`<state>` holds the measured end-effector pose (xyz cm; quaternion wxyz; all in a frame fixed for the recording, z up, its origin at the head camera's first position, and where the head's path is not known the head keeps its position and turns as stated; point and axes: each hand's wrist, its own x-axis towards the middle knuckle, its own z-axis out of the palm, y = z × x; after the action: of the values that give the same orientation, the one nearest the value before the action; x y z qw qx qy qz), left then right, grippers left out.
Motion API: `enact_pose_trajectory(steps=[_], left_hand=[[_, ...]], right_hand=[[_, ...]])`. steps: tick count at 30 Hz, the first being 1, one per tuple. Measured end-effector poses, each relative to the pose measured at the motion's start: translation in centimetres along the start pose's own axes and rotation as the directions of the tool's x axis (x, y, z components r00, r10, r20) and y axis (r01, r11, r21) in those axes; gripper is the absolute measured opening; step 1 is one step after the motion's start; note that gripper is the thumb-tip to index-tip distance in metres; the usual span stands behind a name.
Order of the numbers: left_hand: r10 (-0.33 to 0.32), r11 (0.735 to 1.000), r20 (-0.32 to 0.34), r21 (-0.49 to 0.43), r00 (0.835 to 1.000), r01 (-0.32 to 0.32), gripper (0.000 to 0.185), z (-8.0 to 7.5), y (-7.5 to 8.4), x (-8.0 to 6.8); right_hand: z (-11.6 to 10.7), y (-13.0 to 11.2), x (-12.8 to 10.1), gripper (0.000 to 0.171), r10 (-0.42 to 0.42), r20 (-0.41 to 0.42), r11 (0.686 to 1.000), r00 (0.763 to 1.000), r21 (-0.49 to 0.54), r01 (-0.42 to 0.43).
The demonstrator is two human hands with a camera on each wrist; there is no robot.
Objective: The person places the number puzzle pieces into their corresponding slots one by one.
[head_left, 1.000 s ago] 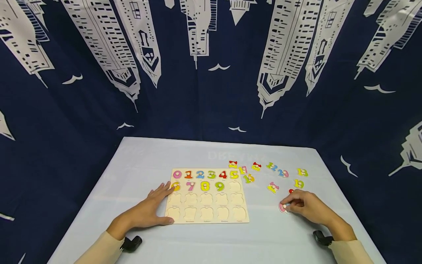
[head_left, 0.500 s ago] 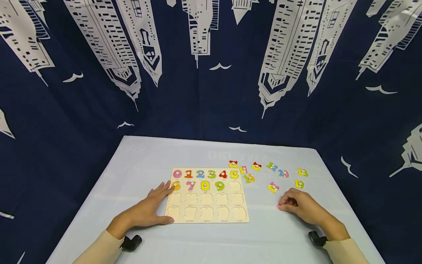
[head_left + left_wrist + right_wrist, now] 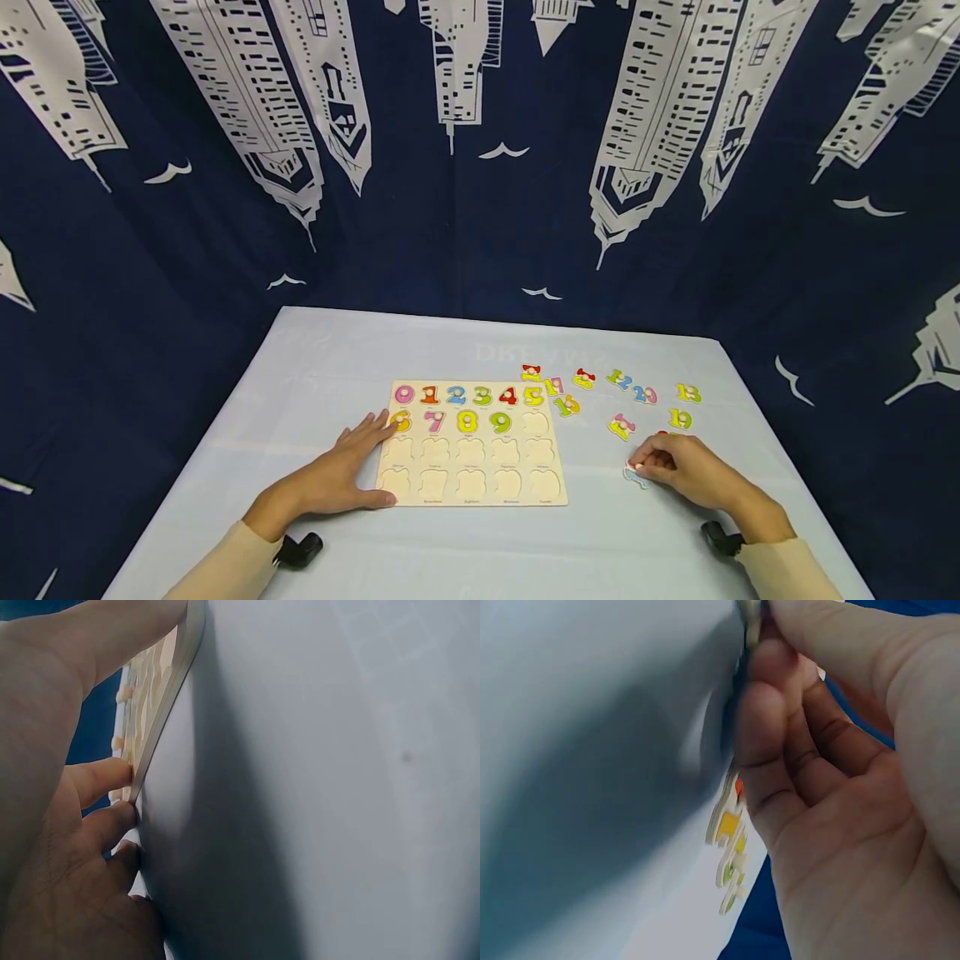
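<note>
Our left hand [image 3: 330, 479] lies spread, pressing the board's [image 3: 471, 446] left edge; our right hand [image 3: 686, 472] pinches a piece [image 3: 634, 475] near the tabletop's [image 3: 465, 350] right edge.

Puzzle board [image 3: 471, 492]: one, on the bench [image 3: 450, 350], holding ten seated number pieces, 0 to 9, and eleven vacant recesses. Loose number pieces at the board's 3 o'clock: about eleven, one of them under the right hand [image 3: 686, 475]. Hands: two.
</note>
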<state>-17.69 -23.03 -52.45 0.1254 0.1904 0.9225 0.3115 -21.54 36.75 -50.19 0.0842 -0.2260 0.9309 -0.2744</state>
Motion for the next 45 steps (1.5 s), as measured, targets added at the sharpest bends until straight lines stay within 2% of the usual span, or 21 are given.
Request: enact_pose_trajectory(steps=[5, 11, 20, 24, 37, 45], left_hand=[[0.007, 1.0, -0.003, 0.016, 1.0, -0.007, 0.119, -0.2, -0.2, 0.1], [0.018, 1.0, -0.006, 0.01, 1.0, -0.018, 0.119, -0.2, -0.3, 0.1], [0.0, 1.0, 0.005, -0.023, 1.0, 0.0, 0.119, 0.1, -0.4, -0.1], [0.007, 1.0, 0.005, -0.024, 1.0, -0.006, 0.119, 0.0, -0.4, -0.1], [0.011, 1.0, 0.005, -0.025, 1.0, -0.011, 0.119, 0.0, -0.4, -0.3], [0.013, 1.0, -0.004, -0.012, 1.0, -0.013, 0.119, -0.1, -0.5, -0.2]], right_hand=[[0.9, -1.4, 1.4, 0.006, 0.015, -0.041, 1.0, 0.999, -0.004, -0.015], [2.8, -3.9, 4.5, 0.01, 0.026, -0.101, 1.0, 0.995, -0.007, -0.027], [6.0, -8.0, 9.7, 0.011, -0.04, -0.152, 0.999, 0.988, 0.025, 0.044], [6.9, -9.3, 11.1, 0.012, -0.003, -0.174, 1.0, 0.985, 0.015, 0.005], [7.8, -10.6, 12.2, 0.015, 0.112, -0.187, 0.994, 0.976, 0.029, -0.109], [7.5, -10.5, 12.1, 0.015, 0.115, -0.179, 0.993, 0.977, 0.052, -0.107]])
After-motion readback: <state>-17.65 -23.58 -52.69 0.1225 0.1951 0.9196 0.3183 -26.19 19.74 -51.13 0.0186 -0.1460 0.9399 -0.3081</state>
